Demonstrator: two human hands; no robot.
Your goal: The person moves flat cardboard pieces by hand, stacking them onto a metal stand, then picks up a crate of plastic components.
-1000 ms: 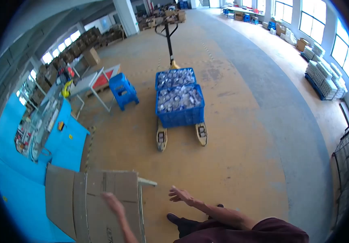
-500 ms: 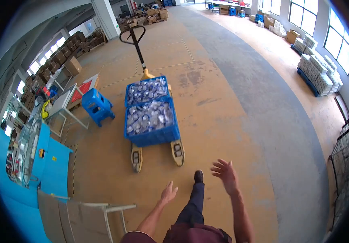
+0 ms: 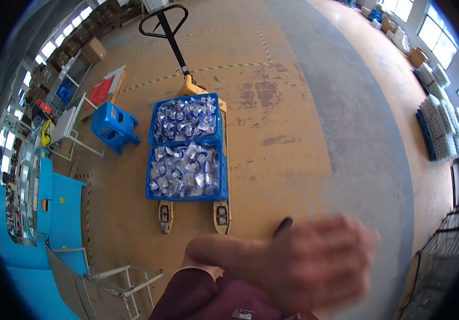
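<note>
My hand (image 3: 298,261) sweeps blurred across the bottom of the view, thumb out to the left, fingers (image 3: 346,240) loosely together and holding nothing; which hand it is I cannot tell. Just beyond it, on the floor (image 3: 293,106), stands the pallet jack (image 3: 220,213) carrying two blue crates (image 3: 187,149) full of clear packets. A blue stool (image 3: 113,127) sits left of the crates.

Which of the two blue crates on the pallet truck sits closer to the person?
The near blue crate, at the fork-tip end just ahead of the blurred hand. The far blue crate sits behind it, next to the yellow base of the truck's handle.
</note>
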